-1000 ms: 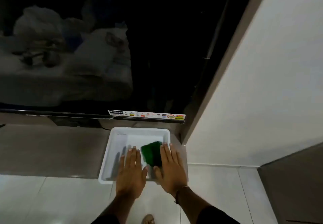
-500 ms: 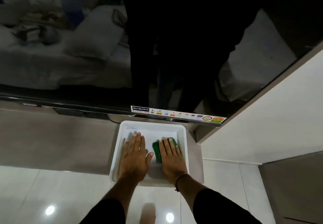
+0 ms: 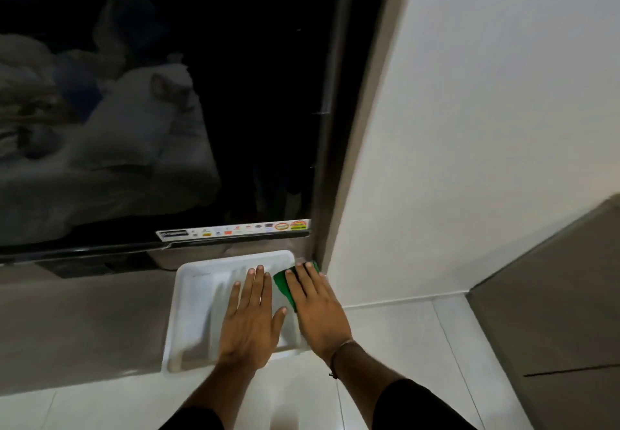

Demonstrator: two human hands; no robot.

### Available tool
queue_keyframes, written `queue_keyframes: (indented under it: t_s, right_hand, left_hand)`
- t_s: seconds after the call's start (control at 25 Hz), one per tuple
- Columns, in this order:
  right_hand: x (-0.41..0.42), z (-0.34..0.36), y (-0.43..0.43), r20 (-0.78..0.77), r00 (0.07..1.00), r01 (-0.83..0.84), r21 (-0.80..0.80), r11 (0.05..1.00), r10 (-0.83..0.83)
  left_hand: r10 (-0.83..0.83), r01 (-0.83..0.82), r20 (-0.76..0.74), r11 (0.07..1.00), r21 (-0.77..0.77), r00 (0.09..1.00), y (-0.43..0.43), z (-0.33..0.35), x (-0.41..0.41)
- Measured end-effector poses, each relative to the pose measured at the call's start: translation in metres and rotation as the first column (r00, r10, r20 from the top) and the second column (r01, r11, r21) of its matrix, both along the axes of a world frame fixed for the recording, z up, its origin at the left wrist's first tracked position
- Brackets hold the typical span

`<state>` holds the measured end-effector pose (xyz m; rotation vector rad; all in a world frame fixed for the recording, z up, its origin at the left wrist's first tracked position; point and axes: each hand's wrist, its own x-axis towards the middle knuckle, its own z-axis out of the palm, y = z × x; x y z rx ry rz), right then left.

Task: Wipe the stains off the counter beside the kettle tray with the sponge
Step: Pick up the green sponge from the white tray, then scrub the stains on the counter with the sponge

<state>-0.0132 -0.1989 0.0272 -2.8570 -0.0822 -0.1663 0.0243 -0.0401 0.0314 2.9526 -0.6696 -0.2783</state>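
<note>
A white rectangular tray [image 3: 194,298] lies on the grey-brown counter [image 3: 84,322], at its right end below the television. My left hand [image 3: 250,319] rests flat inside the tray, fingers spread, holding nothing. My right hand [image 3: 318,308] presses flat on a green sponge [image 3: 285,287] at the tray's right edge, close to the wall corner. Only the sponge's left side and far tip show past my fingers. No kettle is in view. I cannot tell whether the sponge sits on the tray rim or on the narrow counter strip beside it.
A large dark television screen [image 3: 167,110] with a sticker strip [image 3: 235,230] stands right behind the tray. A white wall [image 3: 469,127] closes in on the right. White floor tiles [image 3: 402,345] lie below the counter edge, and a brown panel [image 3: 553,312] is at far right.
My right hand has slid the sponge from the middle of the tray to its far right edge by the wall. My left hand stays flat in the tray. The view has swung.
</note>
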Motion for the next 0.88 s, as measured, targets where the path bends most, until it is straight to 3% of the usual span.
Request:
queue_keyframes:
  t_s: [0.2,0.44,0.68,0.88]
  right_hand:
    - [-0.100,0.018,-0.132,0.049,0.970,0.242,-0.047,0.969,-0.239]
    - [-0.245,0.032,-0.301,0.085,0.823,0.565,-0.031,0.824,-0.561]
    - [-0.386,0.059,-0.442,0.092,0.554,0.832,-0.046,0.552,-0.827]
    - [-0.485,0.067,-0.547,0.096,0.302,0.951,-0.097,0.293,-0.948]
  left_hand:
    - [-0.193,0.194,0.021,0.979,-0.056,0.981,-0.123,0.031,-0.066]
    - [-0.483,0.487,0.085,0.873,-0.030,0.871,-0.312,0.046,-0.159]
    - [-0.748,0.756,0.113,0.652,-0.055,0.653,-0.496,0.060,-0.247]
    - [-0.902,0.918,0.173,0.388,-0.077,0.396,-0.645,0.068,-0.308]
